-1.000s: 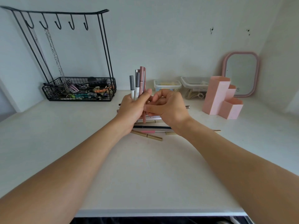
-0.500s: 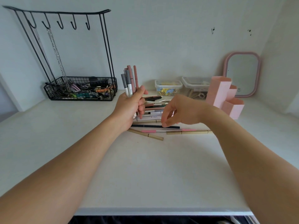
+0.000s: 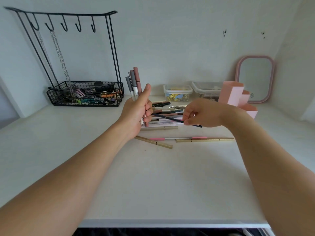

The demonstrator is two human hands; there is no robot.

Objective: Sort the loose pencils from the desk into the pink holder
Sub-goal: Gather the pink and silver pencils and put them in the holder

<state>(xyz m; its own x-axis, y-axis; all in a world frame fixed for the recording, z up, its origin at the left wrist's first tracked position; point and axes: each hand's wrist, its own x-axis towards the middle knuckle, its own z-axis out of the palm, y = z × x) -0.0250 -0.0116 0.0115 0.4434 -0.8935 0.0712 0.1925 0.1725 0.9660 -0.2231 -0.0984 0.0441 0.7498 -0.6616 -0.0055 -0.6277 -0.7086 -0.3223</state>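
Toward the back right corner of the counter (image 3: 153, 184) stands the pink holder (image 3: 233, 95), a stepped set of open compartments; nothing can be seen inside it from this angle. Just left of it, along the back edge, sit two clear tubs: one (image 3: 177, 94) holds small yellow and blue bits, the other (image 3: 207, 90) holds contents too dim to name. At the back left a black wire basket (image 3: 85, 96) under a hook rack (image 3: 63, 16) is full of clips and small dark items, and a chain (image 3: 61, 60) hangs from a hook down into it. A pink-framed mirror (image 3: 255, 78) leans on the wall behind the holder.

The left hand (image 3: 136, 113) is clenched around a bundle of pencils (image 3: 134, 82), held upright with their tips above the thumb. The right hand (image 3: 202, 114) pinches a thin dark pencil (image 3: 170, 118) between thumb and fingertips, raised above the heap and tilted, its far end reaching toward the left hand.

The loose pencils (image 3: 163, 114) lie piled at the middle of the counter, between the hands and the back edge, with three gold pencils (image 3: 204, 140) and a pink-and-silver one (image 3: 177, 138) lying nearest the person. The near half of the counter to its front edge is bare, as is the stretch on the left in front of the basket.
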